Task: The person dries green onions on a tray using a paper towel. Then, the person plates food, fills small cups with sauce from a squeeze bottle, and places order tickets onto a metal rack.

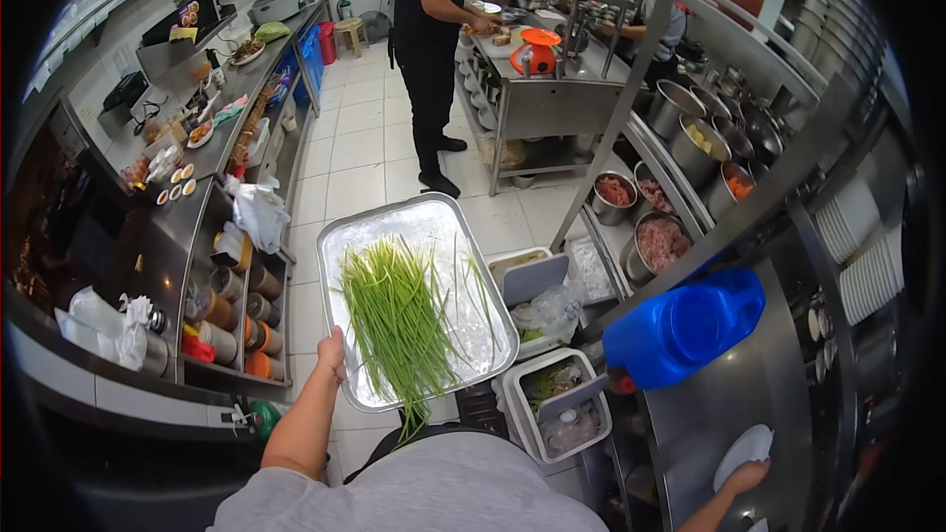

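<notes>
Slender green stalks (pixel 397 320), pale at one end

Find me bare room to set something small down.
Bare steel shows on the counter between the blue jug and the white dish at your right hand. The tray has bare metal beyond the pale ends of the green stalks. Crowded: beyond the jug, where metal pots stand packed together.

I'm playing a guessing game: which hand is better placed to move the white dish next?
Probably the right hand: it's at the white dish's edge, while the left hand grips the tray of green stalks, away from the dish.
</notes>
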`<action>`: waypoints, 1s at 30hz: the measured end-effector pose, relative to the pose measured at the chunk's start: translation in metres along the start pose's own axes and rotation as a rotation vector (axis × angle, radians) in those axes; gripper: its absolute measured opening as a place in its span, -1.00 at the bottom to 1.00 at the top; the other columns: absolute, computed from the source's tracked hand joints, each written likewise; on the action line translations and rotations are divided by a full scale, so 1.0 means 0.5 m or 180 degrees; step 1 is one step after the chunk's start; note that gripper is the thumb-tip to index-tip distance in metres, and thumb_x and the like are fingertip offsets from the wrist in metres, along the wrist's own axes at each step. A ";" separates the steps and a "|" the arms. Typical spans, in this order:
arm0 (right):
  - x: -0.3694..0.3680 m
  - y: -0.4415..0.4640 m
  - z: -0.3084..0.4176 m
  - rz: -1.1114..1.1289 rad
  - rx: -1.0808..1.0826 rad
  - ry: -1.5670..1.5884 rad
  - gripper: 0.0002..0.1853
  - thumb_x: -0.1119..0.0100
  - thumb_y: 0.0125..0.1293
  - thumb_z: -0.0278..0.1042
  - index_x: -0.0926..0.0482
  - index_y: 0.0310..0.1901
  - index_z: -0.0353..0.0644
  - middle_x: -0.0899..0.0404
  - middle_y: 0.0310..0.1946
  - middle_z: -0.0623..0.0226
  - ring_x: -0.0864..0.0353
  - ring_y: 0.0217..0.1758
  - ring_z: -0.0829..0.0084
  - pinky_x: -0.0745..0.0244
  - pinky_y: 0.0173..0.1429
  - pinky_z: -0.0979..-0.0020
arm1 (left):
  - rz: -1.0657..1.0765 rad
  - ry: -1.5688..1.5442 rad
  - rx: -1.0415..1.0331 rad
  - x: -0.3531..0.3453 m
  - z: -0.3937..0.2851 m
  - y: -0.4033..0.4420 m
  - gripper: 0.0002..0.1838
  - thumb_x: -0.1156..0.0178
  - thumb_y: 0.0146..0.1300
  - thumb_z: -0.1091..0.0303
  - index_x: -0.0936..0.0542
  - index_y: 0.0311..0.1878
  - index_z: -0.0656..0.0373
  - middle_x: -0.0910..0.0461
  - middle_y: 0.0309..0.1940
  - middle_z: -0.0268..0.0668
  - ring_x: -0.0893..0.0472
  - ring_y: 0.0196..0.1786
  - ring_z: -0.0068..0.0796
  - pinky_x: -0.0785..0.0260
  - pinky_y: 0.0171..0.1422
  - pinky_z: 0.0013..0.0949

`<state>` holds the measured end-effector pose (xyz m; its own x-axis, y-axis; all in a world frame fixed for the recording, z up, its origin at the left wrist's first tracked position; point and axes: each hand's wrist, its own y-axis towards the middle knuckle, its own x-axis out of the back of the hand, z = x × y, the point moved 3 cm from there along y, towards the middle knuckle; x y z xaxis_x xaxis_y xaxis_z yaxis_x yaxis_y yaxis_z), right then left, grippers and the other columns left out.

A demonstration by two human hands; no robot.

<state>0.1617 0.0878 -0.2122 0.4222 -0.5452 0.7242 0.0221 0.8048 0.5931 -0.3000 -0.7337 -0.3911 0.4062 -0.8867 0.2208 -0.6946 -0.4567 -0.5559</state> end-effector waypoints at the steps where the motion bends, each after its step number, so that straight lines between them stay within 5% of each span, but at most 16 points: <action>1: -0.003 0.021 0.001 -0.0042 -0.0001 0.0003 -0.63 0.17 0.19 -0.63 -0.52 -0.02 -0.55 -0.55 -0.03 -0.22 -0.56 0.05 -0.06 -0.43 0.15 0.18 | 0.0068 0.0076 0.0081 0.005 -0.026 0.025 -0.32 -0.04 0.37 -0.09 -0.38 0.17 0.46 -0.50 0.05 0.08 -0.52 0.03 -0.09 -0.37 0.10 -0.07; 3: -0.042 0.063 -0.115 0.0233 -0.0862 -0.0075 -0.71 0.10 0.20 -0.56 -0.60 -0.19 -0.54 -0.63 -0.16 -0.15 -0.65 -0.15 0.06 -0.52 -0.04 0.19 | 0.0040 0.0041 0.0041 0.013 -0.085 0.046 -0.33 -0.04 0.37 -0.09 -0.39 0.17 0.46 -0.51 0.04 0.07 -0.52 0.02 -0.10 -0.38 0.08 -0.08; 6: -0.163 0.054 -0.337 -0.0614 -0.2355 0.1733 -0.73 -0.01 0.10 -0.47 -0.59 -0.29 -0.55 -0.64 -0.35 0.15 -0.62 -0.32 0.21 -0.55 -0.23 0.21 | -0.0013 0.0114 -0.0148 0.023 -0.134 0.093 -0.35 -0.03 0.38 -0.08 -0.42 0.15 0.45 -0.53 0.00 0.06 -0.53 -0.01 -0.13 -0.38 0.05 -0.08; 7: -0.163 0.037 -0.365 -0.0627 -0.2369 0.1715 -0.73 -0.01 0.10 -0.47 -0.59 -0.29 -0.55 -0.64 -0.35 0.15 -0.62 -0.32 0.21 -0.55 -0.23 0.21 | -0.0016 0.0149 -0.0050 0.027 -0.154 0.100 -0.35 -0.03 0.38 -0.07 -0.43 0.14 0.45 -0.53 -0.02 0.05 -0.53 -0.02 -0.14 -0.38 0.03 -0.09; 10: -0.063 -0.086 -0.271 0.0698 -0.1694 0.4073 -0.91 -0.14 -0.03 -0.61 -0.60 -0.43 -0.38 -0.59 -0.41 0.36 -0.52 -0.40 0.42 -0.45 -0.32 0.33 | -0.0042 0.0214 -0.0061 0.050 -0.163 0.187 -0.35 -0.02 0.38 -0.07 -0.43 0.15 0.46 -0.53 -0.03 0.05 -0.53 -0.04 -0.14 -0.38 0.02 -0.09; 17: 0.116 -0.357 -0.039 0.2872 -0.1302 0.0249 -0.73 -0.09 0.30 -0.39 -0.58 -0.14 -0.49 -0.60 -0.34 0.15 -0.49 -0.32 0.30 -0.47 -0.26 0.24 | 0.0188 0.0025 0.0026 0.089 -0.225 0.340 -0.35 -0.04 0.38 -0.05 -0.44 0.13 0.49 -0.54 0.01 0.08 -0.53 0.01 -0.09 -0.36 0.08 -0.11; 18: 0.172 -0.413 0.131 0.3391 -0.0585 -0.0674 -0.72 -0.11 0.27 -0.37 -0.60 -0.10 -0.41 -0.64 -0.30 0.11 -0.50 -0.32 0.30 -0.47 -0.24 0.23 | 0.0220 0.0096 -0.0035 0.091 -0.248 0.355 -0.35 -0.04 0.38 -0.06 -0.44 0.13 0.49 -0.54 0.00 0.08 -0.54 -0.01 -0.09 -0.36 0.07 -0.11; 19: 0.136 -0.436 0.138 0.3407 -0.0523 -0.0715 -0.72 -0.11 0.27 -0.37 -0.60 -0.10 -0.41 -0.64 -0.30 0.11 -0.50 -0.32 0.30 -0.47 -0.24 0.23 | 0.0176 0.0080 0.0019 0.092 -0.268 0.368 -0.35 -0.04 0.38 -0.06 -0.44 0.13 0.49 -0.54 0.00 0.08 -0.54 -0.01 -0.09 -0.36 0.07 -0.11; 22: -0.050 -0.577 0.184 0.3568 -0.0990 0.0667 -0.83 -0.14 0.09 -0.68 -0.65 -0.27 -0.34 -0.59 -0.50 0.32 -0.50 -0.50 0.48 -0.38 -0.47 0.37 | -0.0031 0.0249 -0.0033 0.094 -0.322 0.416 -0.34 -0.05 0.37 -0.06 -0.44 0.12 0.50 -0.54 -0.03 0.12 -0.54 -0.04 -0.10 -0.37 0.02 -0.09; 24: -0.013 -0.625 0.491 0.3777 -0.1071 0.0613 -0.84 -0.13 0.06 -0.76 -0.63 -0.34 -0.35 -0.54 -0.54 0.39 -0.41 -0.56 0.55 -0.31 -0.50 0.40 | -0.0080 0.0303 -0.0060 0.083 -0.348 0.483 -0.34 -0.06 0.36 -0.06 -0.44 0.11 0.51 -0.54 -0.04 0.15 -0.55 -0.05 -0.11 -0.37 0.01 -0.09; 26: -0.097 -0.648 0.648 0.3999 -0.0606 0.0946 -0.81 -0.12 0.06 -0.77 -0.64 -0.31 -0.35 -0.58 -0.48 0.39 -0.49 -0.44 0.51 -0.40 -0.32 0.45 | -0.0149 0.0201 -0.0020 0.078 -0.376 0.549 -0.34 -0.07 0.36 -0.05 -0.45 0.11 0.51 -0.55 -0.04 0.14 -0.54 -0.03 -0.11 -0.36 0.04 -0.10; 28: -0.101 -0.661 0.911 0.3893 -0.0069 0.1301 -0.90 -0.13 0.11 -0.69 -0.62 -0.36 -0.35 -0.52 -0.57 0.44 -0.41 -0.52 0.58 -0.31 -0.44 0.44 | -0.0280 0.0066 -0.0023 0.069 -0.424 0.600 -0.36 -0.08 0.36 -0.04 -0.48 0.09 0.50 -0.56 -0.05 0.12 -0.53 0.01 -0.10 -0.35 0.08 -0.13; 30: -0.165 -0.661 1.110 0.4037 0.0019 0.1542 -0.80 -0.10 0.14 -0.73 -0.60 -0.18 -0.46 -0.63 -0.38 0.26 -0.56 -0.37 0.46 -0.47 -0.23 0.43 | -0.0393 -0.0293 -0.0136 0.076 -0.470 0.678 -0.37 -0.08 0.36 -0.03 -0.50 0.08 0.50 -0.56 -0.03 0.10 -0.54 0.03 -0.11 -0.35 0.11 -0.16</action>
<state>-0.3836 -0.2636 -0.2725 0.4226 0.7014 0.5740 -0.6202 0.6856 -0.3812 -0.6597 -0.9391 -0.3828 0.5414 -0.8141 0.2100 -0.6598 -0.5663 -0.4939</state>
